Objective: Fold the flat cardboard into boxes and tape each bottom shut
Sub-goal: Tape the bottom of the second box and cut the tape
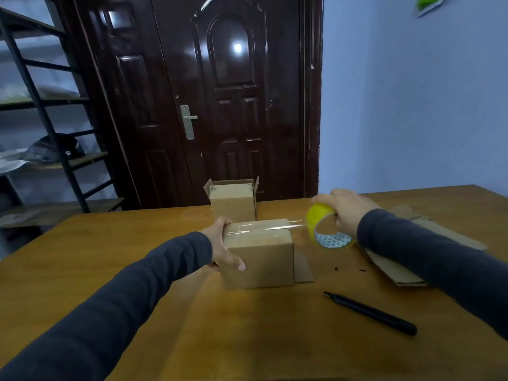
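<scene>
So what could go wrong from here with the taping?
1. The tape strip hangs in the air between box and tape roll; if it slackens or twists it may wrinkle or stick to itself.
2. Only the left grip steadies the box, at its left end; the right grip pulling the roll rightward could drag or tip it.
3. The black tool lies apart from both busy grips; reaching for it may loosen the tape.

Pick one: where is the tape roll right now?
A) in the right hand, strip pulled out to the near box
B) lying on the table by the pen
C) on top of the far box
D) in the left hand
A: the right hand grips the yellow tape roll, and a clear strip runs from it across the top of the near box, which the left hand holds.
</scene>
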